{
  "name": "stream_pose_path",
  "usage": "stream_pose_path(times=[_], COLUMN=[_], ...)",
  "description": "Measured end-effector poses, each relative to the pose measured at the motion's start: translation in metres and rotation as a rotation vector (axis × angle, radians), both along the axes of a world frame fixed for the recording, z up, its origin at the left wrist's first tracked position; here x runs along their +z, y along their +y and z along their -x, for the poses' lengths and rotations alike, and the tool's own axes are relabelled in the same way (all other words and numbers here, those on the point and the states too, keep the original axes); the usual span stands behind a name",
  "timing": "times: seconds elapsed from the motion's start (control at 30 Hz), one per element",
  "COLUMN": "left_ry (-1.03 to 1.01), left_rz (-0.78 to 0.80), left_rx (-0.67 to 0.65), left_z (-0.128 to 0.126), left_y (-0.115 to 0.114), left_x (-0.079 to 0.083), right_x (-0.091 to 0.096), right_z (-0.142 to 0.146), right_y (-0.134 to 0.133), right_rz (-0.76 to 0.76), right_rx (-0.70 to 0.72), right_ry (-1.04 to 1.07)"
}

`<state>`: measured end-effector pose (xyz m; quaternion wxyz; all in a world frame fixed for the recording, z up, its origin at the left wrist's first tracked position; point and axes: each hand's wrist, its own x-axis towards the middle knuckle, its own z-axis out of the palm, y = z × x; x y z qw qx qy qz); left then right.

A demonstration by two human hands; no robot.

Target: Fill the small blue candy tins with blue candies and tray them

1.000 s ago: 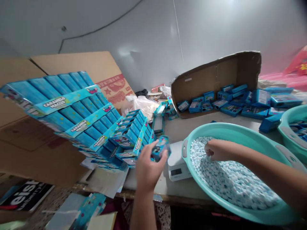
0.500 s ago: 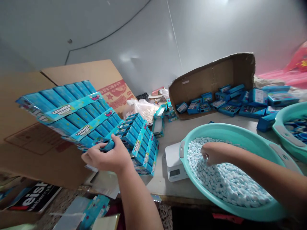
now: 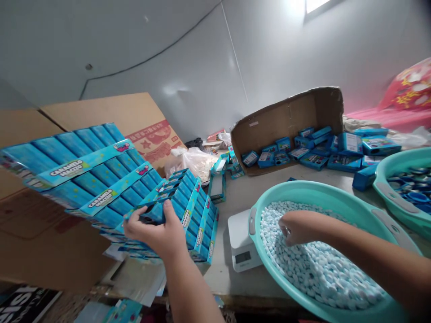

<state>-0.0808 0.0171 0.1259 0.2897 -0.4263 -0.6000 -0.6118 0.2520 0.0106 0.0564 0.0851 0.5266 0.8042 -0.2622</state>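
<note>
My left hand (image 3: 156,231) is closed round a small blue candy box (image 3: 153,212), thumb on one side and fingers on the other. It is in front of stacked blue display trays (image 3: 101,199) packed with matching small boxes and lettered "CARAMELO". My right hand (image 3: 296,226) reaches into a turquoise basin (image 3: 310,187) of pale blue and white candies (image 3: 336,273). Its fingers are curled together at the candies' surface; what they hold, if anything, is hidden.
A white digital scale (image 3: 240,242) sits left of the basin, partly under its rim. Behind, a tipped cardboard box (image 3: 269,130) spills blue boxes (image 3: 311,160). A second basin (image 3: 387,179) stands at right. Large cartons (image 3: 111,107) and a plastic bag (image 3: 188,161) are at left.
The small box in my left hand has turned and now shows more of itself above the fingers. My right hand stays among the candies. The camera view has shifted slightly.
</note>
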Motion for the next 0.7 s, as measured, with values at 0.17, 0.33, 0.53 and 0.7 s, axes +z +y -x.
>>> stream_pose_path(times=[0.17, 0.33, 0.53, 0.7], left_ry=[0.138, 0.148, 0.064, 0.039], left_rz=[0.045, 0.0, -0.193, -0.208], left_rx=[0.055, 0.021, 0.141, 0.128], left_z=[0.014, 0.016, 0.017, 0.019], left_y=[0.001, 0.003, 0.004, -0.001], left_x=[-0.006, -0.007, -0.01, -0.013], right_x=[-0.003, 0.001, 0.001, 0.0], right_z=[-0.001, -0.002, 0.001, 0.002], right_y=[0.0, -0.001, 0.0, 0.0], right_rz=[-0.01, -0.011, -0.032, -0.015], right_rx=[0.008, 0.014, 0.025, 0.013], right_ry=[0.023, 0.039, 0.066, 0.06])
